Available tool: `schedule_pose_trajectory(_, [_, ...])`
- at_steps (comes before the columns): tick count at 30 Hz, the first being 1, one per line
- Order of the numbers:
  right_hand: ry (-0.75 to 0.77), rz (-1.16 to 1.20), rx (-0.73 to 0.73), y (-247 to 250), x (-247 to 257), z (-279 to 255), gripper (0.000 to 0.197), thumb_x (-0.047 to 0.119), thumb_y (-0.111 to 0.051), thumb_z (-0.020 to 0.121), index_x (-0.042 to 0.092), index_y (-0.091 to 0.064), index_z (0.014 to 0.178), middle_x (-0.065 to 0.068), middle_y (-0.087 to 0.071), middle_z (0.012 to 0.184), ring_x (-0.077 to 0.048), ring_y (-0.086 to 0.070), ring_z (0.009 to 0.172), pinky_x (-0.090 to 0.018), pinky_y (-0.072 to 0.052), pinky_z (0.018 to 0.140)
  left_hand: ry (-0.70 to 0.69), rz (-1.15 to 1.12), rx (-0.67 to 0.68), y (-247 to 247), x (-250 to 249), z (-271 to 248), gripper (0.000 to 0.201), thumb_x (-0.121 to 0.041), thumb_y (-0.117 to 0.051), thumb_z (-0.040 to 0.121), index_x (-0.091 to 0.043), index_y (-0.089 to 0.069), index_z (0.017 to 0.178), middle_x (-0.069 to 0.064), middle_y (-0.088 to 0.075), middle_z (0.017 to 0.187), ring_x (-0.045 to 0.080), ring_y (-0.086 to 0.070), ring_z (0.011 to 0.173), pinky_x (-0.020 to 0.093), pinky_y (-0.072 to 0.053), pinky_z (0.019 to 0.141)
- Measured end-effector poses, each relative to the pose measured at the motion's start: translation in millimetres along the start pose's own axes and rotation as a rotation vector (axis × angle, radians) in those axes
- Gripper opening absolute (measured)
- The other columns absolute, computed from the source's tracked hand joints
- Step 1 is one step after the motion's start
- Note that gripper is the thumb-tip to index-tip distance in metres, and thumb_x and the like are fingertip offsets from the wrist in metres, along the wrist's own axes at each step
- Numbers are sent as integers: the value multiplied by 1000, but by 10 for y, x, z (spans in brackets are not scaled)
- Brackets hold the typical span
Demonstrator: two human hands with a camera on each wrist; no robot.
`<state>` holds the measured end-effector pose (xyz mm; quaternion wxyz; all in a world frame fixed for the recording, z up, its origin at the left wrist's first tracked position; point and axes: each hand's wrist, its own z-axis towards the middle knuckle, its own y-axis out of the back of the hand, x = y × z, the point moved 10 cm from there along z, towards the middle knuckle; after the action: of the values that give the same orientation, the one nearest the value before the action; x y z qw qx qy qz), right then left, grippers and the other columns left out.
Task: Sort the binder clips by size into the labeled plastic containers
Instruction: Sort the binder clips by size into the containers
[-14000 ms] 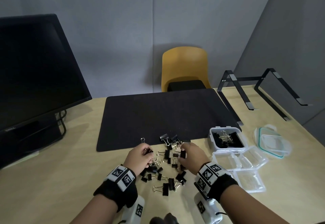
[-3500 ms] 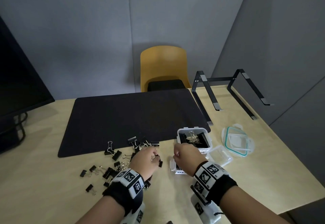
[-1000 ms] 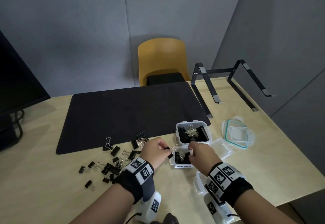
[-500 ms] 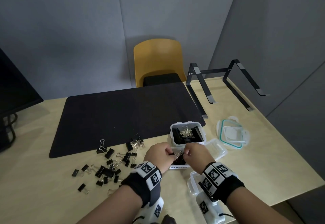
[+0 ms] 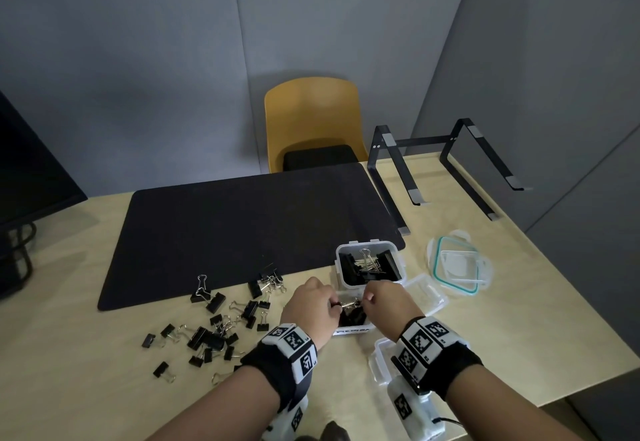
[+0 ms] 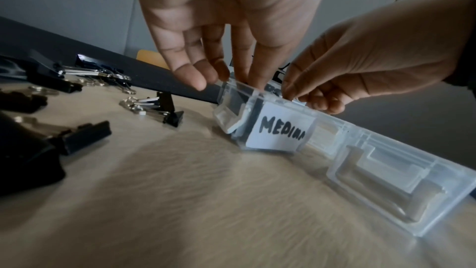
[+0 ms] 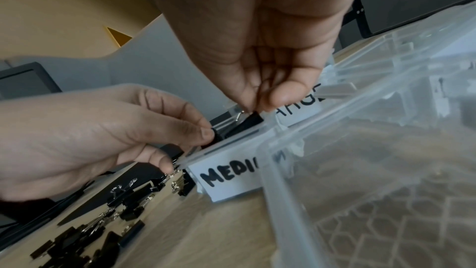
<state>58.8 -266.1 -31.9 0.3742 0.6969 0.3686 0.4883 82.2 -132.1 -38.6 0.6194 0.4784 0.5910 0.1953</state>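
Both hands meet over the small clear container labeled MEDIUM point(image 5: 353, 331) point(image 6: 280, 131) point(image 7: 231, 174), which holds black clips. My left hand point(image 5: 334, 305) point(image 7: 206, 131) point(image 6: 231, 80) pinches a black binder clip point(image 7: 216, 136) at the container's left rim. My right hand point(image 5: 363, 302) point(image 7: 255, 107) point(image 6: 291, 93) pinches another black binder clip point(image 7: 253, 120) just above the opening. Behind stands the LARGE container point(image 5: 367, 243) with big clips inside. Several loose binder clips point(image 5: 214, 333) point(image 6: 167, 109) point(image 7: 123, 201) lie scattered on the table to the left.
An empty clear container point(image 5: 381, 361) sits under my right wrist. Clear lids point(image 5: 426, 298) and a green-sealed lid point(image 5: 457, 267) lie to the right. A black mat point(image 5: 242, 225), a laptop stand point(image 5: 450, 170), a monitor point(image 5: 27, 163) and a yellow chair point(image 5: 311, 121) are behind.
Over the last second both hands have stayed above the medium container and their fingertips have drawn closer together. The loose pile has not moved.
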Motion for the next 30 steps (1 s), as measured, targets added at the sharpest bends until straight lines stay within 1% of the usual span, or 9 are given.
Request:
schedule_pose_trajectory(3, [43, 46, -7, 22, 55, -51, 12, 27, -56, 84, 17, -56, 89, 2, -57, 85, -18, -57, 83, -22, -38, 65, -15, 3, -4, 11, -25, 3, 21, -19, -51, 88, -19, -52, 109, -2, -47, 112, 20, -54, 76, 32, -47, 67])
schedule_pose_trajectory(6, [54, 25, 42, -35, 100, -91, 27, 34, -65, 76, 17, -52, 93, 5, -50, 84, -14, -50, 78, -17, -33, 57, -18, -21, 25, -38, -27, -9, 19, -24, -56, 85, -22, -55, 104, -7, -44, 113, 15, -50, 69, 32, -51, 70])
schedule_pose_trajectory(9, [67, -18, 33, -49, 135, -81, 25, 30, -64, 79, 15, -50, 94, 2, -51, 91, -15, -48, 81, -20, -32, 59, -13, -13, 73, -111, -13, -18, 20, -29, -59, 85, -26, -62, 105, -10, -42, 118, 15, -57, 81, 29, -50, 76])
schedule_pose_trajectory(12, [67, -18, 28, -60, 111, -53, 11, 17, -57, 82, 18, -49, 91, -3, -57, 101, -19, -53, 88, -22, -35, 68, 0, -14, 77, -138, 28, -9, 29, -23, -57, 86, -31, -61, 113, -10, -42, 119, 16, -58, 89, 30, -51, 79])
schedule_pose_trajectory(14, [65, -12, 28, -66, 78, -48, 12, 11, -52, 82, 21, -47, 88, -4, -58, 103, -19, -53, 87, -22, -34, 70, 14, -29, 80, -146, 63, -2, 30, -19, -55, 85, -31, -62, 113, -9, -43, 119, 17, -58, 91, 30, -51, 81])
schedule_pose_trajectory(17, [75, -3, 15, -65, 63, -54, 11, 14, -52, 82, 23, -47, 85, -1, -58, 97, -17, -51, 83, -21, -33, 66, 21, -43, 79, -145, 81, 5, 27, -19, -55, 84, -26, -61, 109, -8, -44, 120, 19, -59, 89, 29, -50, 80])
schedule_pose_trajectory(21, [96, -1, -10, -48, 80, -68, 11, 25, -57, 82, 18, -56, 91, 2, -53, 87, -15, -49, 78, -21, -32, 63, 7, -47, 65, -129, 64, -1, 23, -32, -56, 86, -27, -61, 108, -10, -45, 115, 16, -59, 87, 28, -50, 78])
schedule_pose_trajectory(27, [78, -37, 30, -79, 72, -58, 15, 14, -52, 85, 14, -60, 97, -4, -58, 102, -20, -54, 89, -23, -32, 70, 11, -66, 61, -139, 109, -11, 23, -28, -58, 88, -26, -62, 111, -8, -46, 120, 16, -58, 93, 27, -49, 83])
schedule_pose_trajectory(30, [63, -42, 31, -57, 99, -72, 16, 14, -51, 85, 15, -61, 98, -3, -58, 104, -21, -57, 94, -23, -34, 72, -17, -95, 37, -70, 102, -29, 22, -31, -58, 89, -27, -62, 110, -10, -46, 118, 10, -54, 81, 20, -44, 72])
